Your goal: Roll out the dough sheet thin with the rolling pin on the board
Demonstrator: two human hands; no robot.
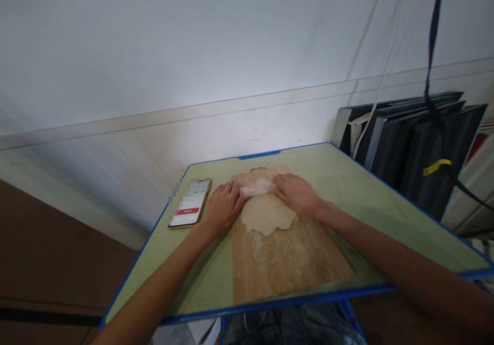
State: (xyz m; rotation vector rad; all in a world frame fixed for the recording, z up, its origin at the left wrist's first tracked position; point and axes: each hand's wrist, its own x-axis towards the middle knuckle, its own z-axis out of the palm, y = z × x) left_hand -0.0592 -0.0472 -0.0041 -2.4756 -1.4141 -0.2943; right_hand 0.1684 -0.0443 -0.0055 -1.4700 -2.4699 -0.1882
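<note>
A flattened sheet of pale dough (267, 215) with a ragged near edge lies on a wooden board (285, 262). Across its far end sits a light, floury bar (257, 187) that looks like a rolling pin. My left hand (226, 203) is closed over the bar's left end, the fingers curved and pointing away from me. On the right end rests my right hand (297, 193), its fingers bent over the bar and its thumb near the dough. Both hands hide the bar's ends.
The board lies on a green, blue-edged table (366, 206). To the left of my left hand is a phone (191, 206) with its screen lit. A white wall (216, 51) rises behind. Dark flat panels (405, 154) lean at the right, with a dark strap (432, 51) hanging before them.
</note>
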